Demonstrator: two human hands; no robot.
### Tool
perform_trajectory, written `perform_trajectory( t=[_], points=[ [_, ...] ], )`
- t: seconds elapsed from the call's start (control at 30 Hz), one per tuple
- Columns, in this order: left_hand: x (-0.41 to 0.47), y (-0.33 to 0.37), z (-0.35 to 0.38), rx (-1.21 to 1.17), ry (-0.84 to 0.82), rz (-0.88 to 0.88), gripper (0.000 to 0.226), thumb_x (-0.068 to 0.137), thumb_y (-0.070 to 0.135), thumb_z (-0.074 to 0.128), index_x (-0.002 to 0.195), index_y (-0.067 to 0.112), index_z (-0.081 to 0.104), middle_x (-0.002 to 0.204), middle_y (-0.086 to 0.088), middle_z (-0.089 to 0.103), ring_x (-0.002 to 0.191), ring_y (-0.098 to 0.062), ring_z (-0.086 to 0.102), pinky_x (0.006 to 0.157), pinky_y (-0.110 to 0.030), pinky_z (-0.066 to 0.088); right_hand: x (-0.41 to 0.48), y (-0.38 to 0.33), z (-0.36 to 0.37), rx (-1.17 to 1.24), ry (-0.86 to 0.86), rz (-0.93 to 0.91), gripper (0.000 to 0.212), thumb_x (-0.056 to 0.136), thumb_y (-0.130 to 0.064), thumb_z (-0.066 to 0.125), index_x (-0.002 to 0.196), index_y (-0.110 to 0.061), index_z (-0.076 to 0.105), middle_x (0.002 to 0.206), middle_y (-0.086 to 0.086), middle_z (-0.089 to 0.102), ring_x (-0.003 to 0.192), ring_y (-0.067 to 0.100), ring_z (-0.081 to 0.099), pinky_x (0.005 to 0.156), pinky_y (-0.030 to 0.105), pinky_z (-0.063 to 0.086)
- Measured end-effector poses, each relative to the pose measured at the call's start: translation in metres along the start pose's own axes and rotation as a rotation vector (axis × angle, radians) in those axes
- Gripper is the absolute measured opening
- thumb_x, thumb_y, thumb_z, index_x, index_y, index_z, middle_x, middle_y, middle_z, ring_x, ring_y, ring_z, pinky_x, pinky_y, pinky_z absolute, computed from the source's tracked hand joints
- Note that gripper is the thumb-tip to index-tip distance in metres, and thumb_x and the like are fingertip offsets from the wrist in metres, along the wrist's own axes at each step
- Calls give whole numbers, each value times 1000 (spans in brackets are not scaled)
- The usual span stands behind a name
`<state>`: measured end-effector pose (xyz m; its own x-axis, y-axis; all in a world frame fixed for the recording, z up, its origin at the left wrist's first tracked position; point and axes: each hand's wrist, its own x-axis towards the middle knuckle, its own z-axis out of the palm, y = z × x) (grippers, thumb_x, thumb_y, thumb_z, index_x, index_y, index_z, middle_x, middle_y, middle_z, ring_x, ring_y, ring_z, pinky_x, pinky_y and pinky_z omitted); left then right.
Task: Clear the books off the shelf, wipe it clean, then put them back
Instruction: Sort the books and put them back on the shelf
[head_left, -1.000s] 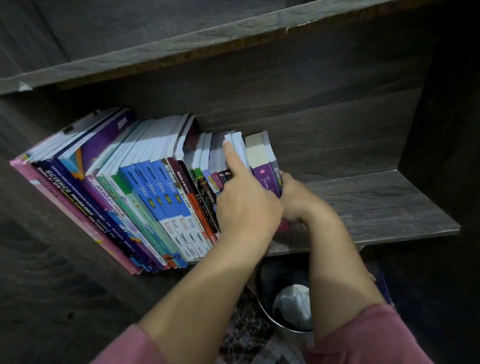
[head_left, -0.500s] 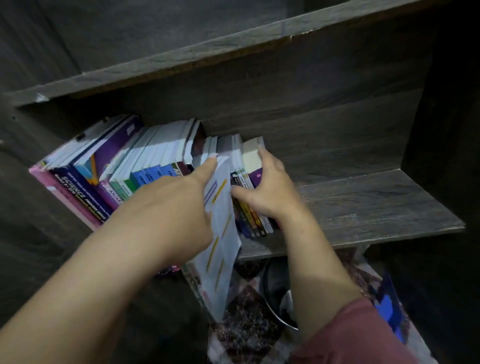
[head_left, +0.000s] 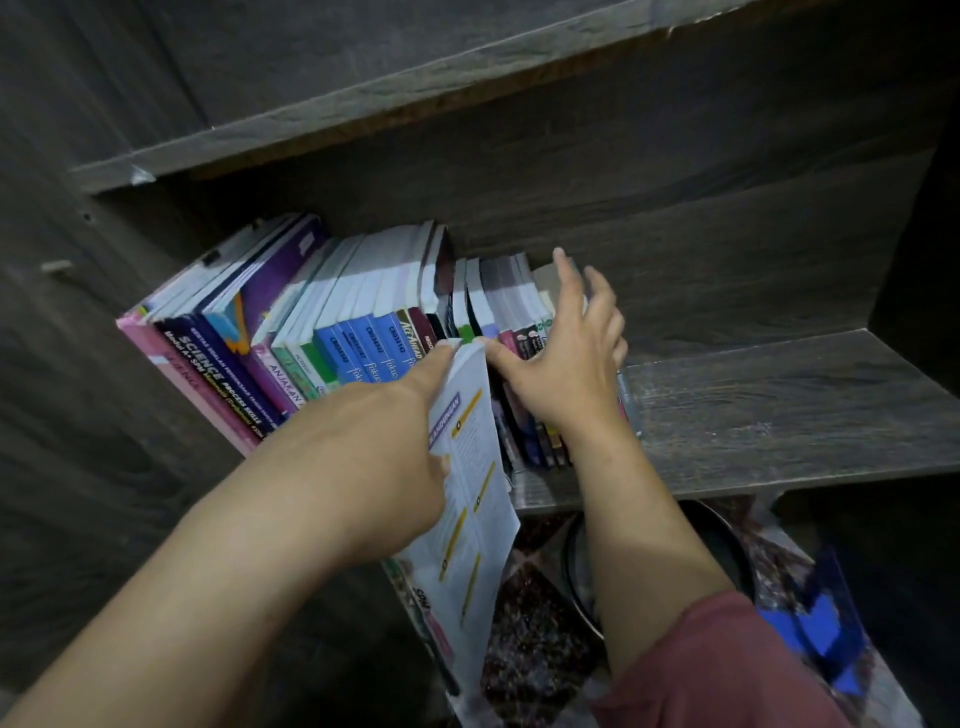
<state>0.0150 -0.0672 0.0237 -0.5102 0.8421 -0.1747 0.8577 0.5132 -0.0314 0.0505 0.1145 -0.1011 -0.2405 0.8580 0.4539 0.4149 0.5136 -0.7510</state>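
Books (head_left: 363, 312) crowd the shelf (head_left: 779, 415), clearing apparently under way: the left hand (head_left: 374, 441) grips a jutting white workbook (head_left: 467, 493), the spread-fingered right hand (head_left: 566, 364) braces neighbouring paperbacks (head_left: 519, 312); next, a clean pull free.

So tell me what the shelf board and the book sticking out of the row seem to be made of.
Shelf board: likely laminated particleboard, matte, with a grey wood-grain print; the upper shelf shows a raw brown strip under its edge. Protruding book: paper, with a thin printed soft cover and a slight sheen.
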Motion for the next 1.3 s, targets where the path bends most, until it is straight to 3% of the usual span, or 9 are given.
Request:
perform_trajectory(
  t=[0.17, 0.47, 0.57, 0.77, 0.93, 1.03, 1.13, 1.2, 1.3],
  points=[
    [4, 3, 0, 11, -17, 36, 86, 94, 45, 52, 147, 49, -16, 128, 6, 51, 108, -16, 52, 88, -28, 42, 7, 8, -9, 12, 64, 41, 107, 68, -65, 72, 151, -36, 11, 156, 6, 12, 140, 30, 19, 111, 55, 25],
    [30, 22, -17, 4, 37, 27, 80, 94, 36, 53, 150, 49, -3, 146, 3, 42, 114, -21, 51, 80, -25, 37, 20, 35, -39, 45, 153, 169, 92, 57, -43, 82, 137, -32, 38, 149, 7, 15, 132, 30, 23, 105, 54, 35],
    [44, 31, -23, 35, 115, -14, 82, 93, 25, 52, 152, 44, -1, 135, -4, 51, 79, -17, 49, 64, -27, 41, 21, 41, -44, 73, 128, 152, 83, 57, -42, 84, 129, -31, 43, 149, 5, 14, 132, 28, 21, 107, 52, 35],
    [82, 56, -7, 19, 277, -54, 83, 90, 20, 54, 155, 33, 4, 124, -13, 57, 95, -29, 53, 70, -32, 40, 21, 42, -45, 60, 89, 126, 77, 60, -44, 84, 125, -32, 45, 151, 5, 12, 133, 26, 20, 107, 46, 35],
    [108, 65, 35, -22, 327, -69, 80, 93, 18, 52, 155, 29, 3, 76, -5, 45, 63, -22, 46, 47, -30, 31, 19, 43, -53, 57, 41, 97, 81, 61, -50, 84, 129, -30, 44, 152, 4, 10, 134, 26, 18, 108, 44, 34],
    [114, 66, 42, -31, 436, -21, 72, 92, 19, 52, 154, 23, 14, 86, -10, 52, 77, -30, 53, 55, -35, 39, 19, 45, -60, 78, -44, 90, 85, 61, -50, 86, 132, -31, 42, 153, 3, 5, 136, 25, 15, 110, 43, 32],
    [106, 60, 49, 64, 631, 74, 67, 89, 31, 57, 148, 13, 30, 124, -14, 49, 115, -31, 44, 85, -41, 45, 19, 44, -69, 118, -165, 60, 94, 62, -40, 88, 139, -35, 34, 156, -3, -1, 142, 23, 9, 114, 43, 29],
    [94, 53, 57, 211, 736, 163, 75, 84, 51, 59, 142, 9, 40, 131, -11, 46, 119, -30, 37, 92, -42, 38, 17, 42, -75, 169, -247, 66, 115, 62, -30, 88, 148, -43, 13, 158, -5, -9, 147, 24, 2, 115, 47, 24],
    [78, 39, 62, 400, 686, 124, 105, 67, 78, 56, 143, 9, 37, 142, -5, 44, 132, -27, 31, 98, -46, 23, 16, 45, -71, 288, -343, 124, 143, 58, -24, 92, 145, -51, -18, 161, 0, -9, 148, 24, 8, 113, 46, 22]
  ],
)
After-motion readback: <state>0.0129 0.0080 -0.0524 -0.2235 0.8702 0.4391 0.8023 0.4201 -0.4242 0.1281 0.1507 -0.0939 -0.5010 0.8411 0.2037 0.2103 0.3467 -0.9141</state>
